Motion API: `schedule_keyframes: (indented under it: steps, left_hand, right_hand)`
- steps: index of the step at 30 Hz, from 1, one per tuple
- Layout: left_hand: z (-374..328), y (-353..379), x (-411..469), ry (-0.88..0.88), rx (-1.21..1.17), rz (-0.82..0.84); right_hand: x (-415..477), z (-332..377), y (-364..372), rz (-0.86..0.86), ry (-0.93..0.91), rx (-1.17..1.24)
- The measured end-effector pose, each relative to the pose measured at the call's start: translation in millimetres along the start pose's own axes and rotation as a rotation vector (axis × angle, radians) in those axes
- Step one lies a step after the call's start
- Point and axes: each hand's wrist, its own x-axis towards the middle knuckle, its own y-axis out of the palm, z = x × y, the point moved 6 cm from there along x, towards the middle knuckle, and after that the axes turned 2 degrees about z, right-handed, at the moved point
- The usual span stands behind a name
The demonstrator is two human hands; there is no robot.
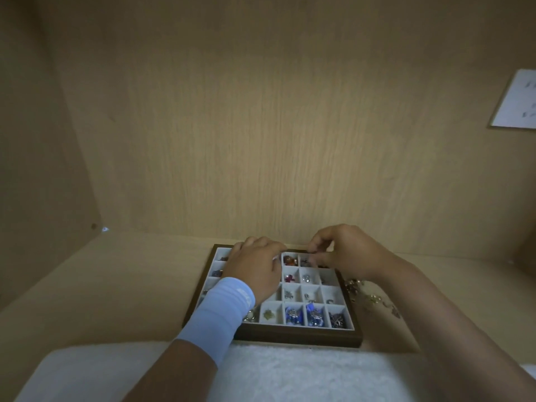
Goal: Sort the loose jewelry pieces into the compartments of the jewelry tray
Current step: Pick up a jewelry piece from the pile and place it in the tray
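Observation:
A dark wooden jewelry tray point(298, 338) with white compartments lies on the wooden surface, most cells holding small pieces: an amber bead point(289, 260), a red piece point(291, 278), blue beaded pieces point(294, 314). My left hand point(255, 271), with a light blue wristband, rests palm down over the tray's left and middle cells, fingers curled at the far row. My right hand point(345, 253) hovers over the far right cells, thumb and fingers pinched on something small that I cannot make out. A loose pile of gold and dark jewelry point(368, 294) lies just right of the tray.
A wooden back wall rises right behind the tray, with a side wall at the left. A white paper sheet point(516, 100) hangs on the wall at the upper right. A white fluffy cloth point(275, 372) covers the near edge below the tray.

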Motion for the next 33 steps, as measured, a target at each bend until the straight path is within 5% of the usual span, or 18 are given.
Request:
schedule_keyframes:
  steps: [5,13,19,33]
  left_hand:
    - [-16.5,1.6,1.8,0.079,-0.076,-0.032]
    - [-60.4,21.5,19.7,0.151,-0.050,0.102]
    - [-74.5,35.6,27.0,0.188,-0.023,0.066]
    - [-72.5,31.9,22.4,0.201,-0.290,-0.030]
  right_hand:
    - [-12.8,-35.4,-33.8,-0.098,0.050,-0.010]
    - [-15.9,-71.0,-20.6,0.138,0.233,-0.144]
    - [-16.8,-78.1,-16.0,0.137,0.263,-0.146]
    - [-18.4,-60.9,-30.1,-0.010,0.119,0.371]
